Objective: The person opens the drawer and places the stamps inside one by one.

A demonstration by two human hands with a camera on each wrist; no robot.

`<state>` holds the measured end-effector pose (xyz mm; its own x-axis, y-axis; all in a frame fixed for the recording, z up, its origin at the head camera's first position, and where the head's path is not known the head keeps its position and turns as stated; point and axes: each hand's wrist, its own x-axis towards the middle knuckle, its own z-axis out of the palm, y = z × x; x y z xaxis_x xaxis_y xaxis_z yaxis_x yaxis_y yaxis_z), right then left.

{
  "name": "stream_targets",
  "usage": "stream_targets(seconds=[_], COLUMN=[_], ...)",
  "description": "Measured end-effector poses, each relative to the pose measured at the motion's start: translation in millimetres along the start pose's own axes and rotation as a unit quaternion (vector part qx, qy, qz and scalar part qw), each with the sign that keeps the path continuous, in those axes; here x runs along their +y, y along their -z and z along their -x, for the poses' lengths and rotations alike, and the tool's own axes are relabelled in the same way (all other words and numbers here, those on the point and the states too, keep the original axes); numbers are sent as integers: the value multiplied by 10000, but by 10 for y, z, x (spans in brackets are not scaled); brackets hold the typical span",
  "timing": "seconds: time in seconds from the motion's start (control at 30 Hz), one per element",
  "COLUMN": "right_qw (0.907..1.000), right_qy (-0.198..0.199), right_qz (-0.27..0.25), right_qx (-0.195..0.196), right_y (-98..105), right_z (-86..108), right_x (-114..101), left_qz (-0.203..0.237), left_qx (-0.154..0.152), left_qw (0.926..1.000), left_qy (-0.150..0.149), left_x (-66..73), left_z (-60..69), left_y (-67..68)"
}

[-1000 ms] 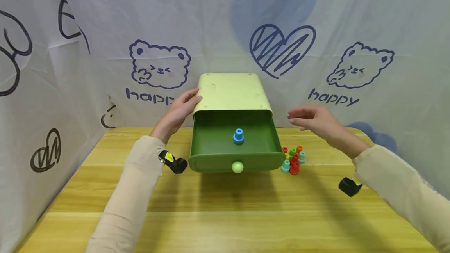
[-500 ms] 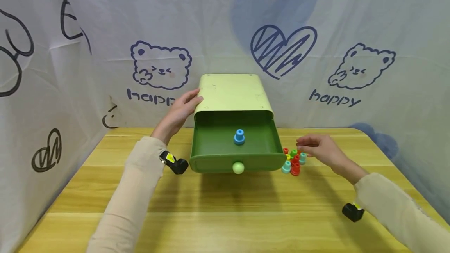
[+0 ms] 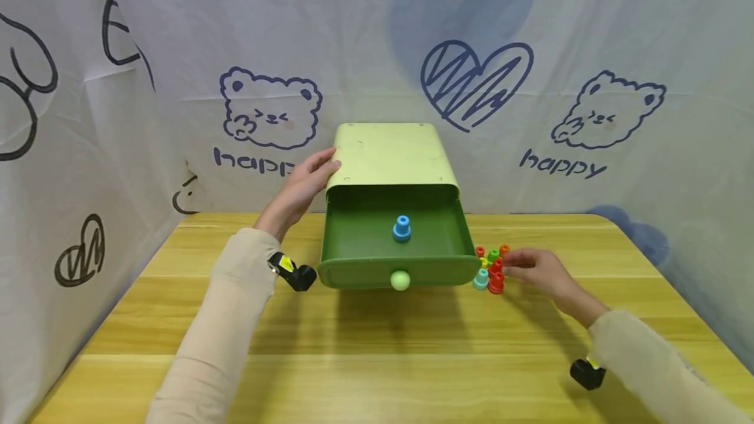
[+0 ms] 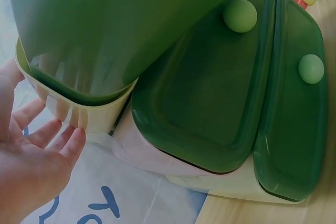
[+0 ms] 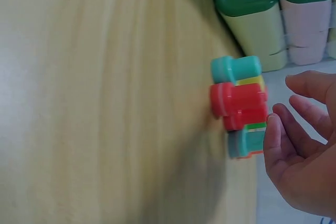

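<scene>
Left hand (image 3: 300, 188) has its relaxed fingers against the side of a cream drawer cabinet (image 3: 391, 152). Just right of it, the pulled-out green top drawer (image 3: 350, 237) has one blue stepped peg (image 3: 402, 229) standing in it. Right hand's (image 3: 540, 271) got loosely bent fingers, thumb apart, right beside a bunch of colored pegs (image 3: 497, 275). Wood-grain table (image 3: 377, 358) below both hands, doodle-print cloth (image 3: 365, 38) behind them.
</scene>
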<state>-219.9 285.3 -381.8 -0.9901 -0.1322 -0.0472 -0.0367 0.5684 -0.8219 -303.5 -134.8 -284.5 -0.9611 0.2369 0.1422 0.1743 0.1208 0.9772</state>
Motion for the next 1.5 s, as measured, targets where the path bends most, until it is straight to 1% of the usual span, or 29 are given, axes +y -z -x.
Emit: stream_targets(seconds=[0.13, 0.27, 0.47, 0.6, 0.73, 0.97, 1.27, 1.43, 1.5], right_qw=[10000, 9999, 9998, 9998, 9999, 9999, 9988, 9975, 9975], right_qy=[-79, -155, -71, -144, -120, -106, 96, 94, 59], right_qz=[53, -40, -145, -102, -34, 126, 487, 702, 701], right_qx=[-4, -56, -98, -77, -112, -45, -11, -75, -122], right_y=[-59, -98, -127, -150, -162, -184, -101, -5, 32], right_z=[9, 27, 31, 23, 31, 41, 52, 59, 59], right_x=[73, 115, 156, 170, 177, 189, 158, 49, -13], left_qz=[15, 15, 4, -12, -11, 1, -5, -12, -33], left_qx=[-22, -33, 4, 21, 34, 31, 81, 75, 91], left_qw=[10000, 10000, 10000, 10000, 10000, 9999, 9999, 9999, 9999], left_qy=[25, 42, 51, 69, 80, 105, 87, 109, 113], left_x=[7, 8, 17, 23, 17, -8, -9, -8, -4], left_z=[-2, -13, -23, -19, -15, -14, -10, -10, -6], left_y=[-5, -9, -14, -18, -20, -14, -9, -8, -3])
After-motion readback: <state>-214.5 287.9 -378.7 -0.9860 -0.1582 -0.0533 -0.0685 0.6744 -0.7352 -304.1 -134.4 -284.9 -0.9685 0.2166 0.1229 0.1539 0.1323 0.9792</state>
